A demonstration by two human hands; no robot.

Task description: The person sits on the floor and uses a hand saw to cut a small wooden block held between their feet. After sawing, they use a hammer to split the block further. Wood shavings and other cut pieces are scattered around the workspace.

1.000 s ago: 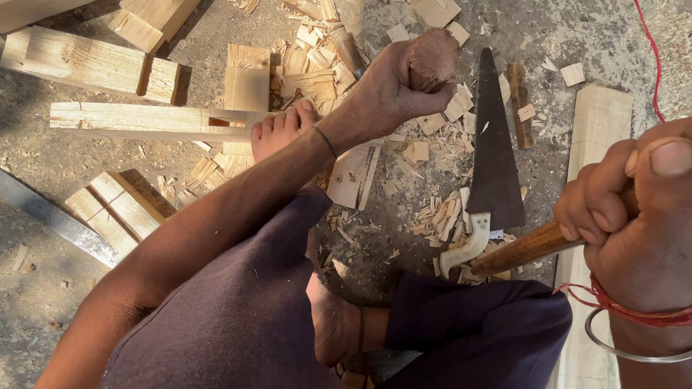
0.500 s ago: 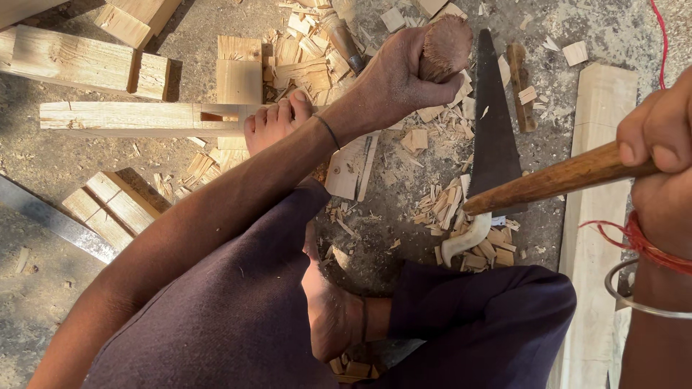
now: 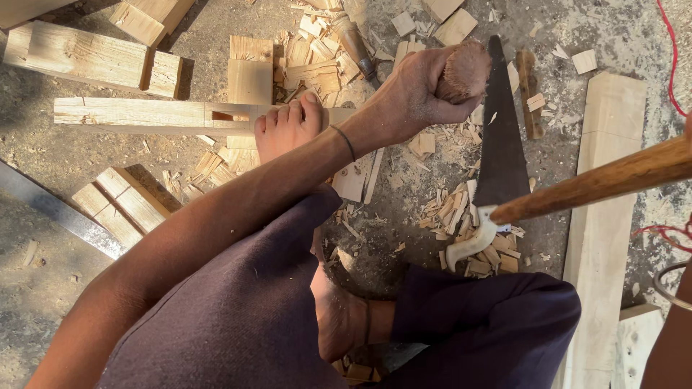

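While the pale plank (image 3: 613, 108) lies flat along the right, the work sits at the long notched rail (image 3: 144, 115), which runs across the ground and is pinned under the toes of a bare foot (image 3: 288, 130). A handsaw (image 3: 501, 144) rests just right of the rail's end, blade pointing away, with its light grip among the wood chips (image 3: 461, 209).

A round wooden handle (image 3: 613, 176) slants in from the right, raised over the saw. The right hand that carries it is past the picture's edge, so only the right wrist (image 3: 674, 338) with its bangle shows.

The left hand (image 3: 414, 94) is closed tight around a chisel (image 3: 465, 72), whose worn brown butt stands clear above the fist at the rail's right end (the blade is hidden behind the hand).

Done well, I judge, this calls for the chisel held steady and upright, the fist kept below the butt, the foot's weight kept on the rail, and a square blow.

No packages, labels or signs show anywhere, only bare timber and offcuts.
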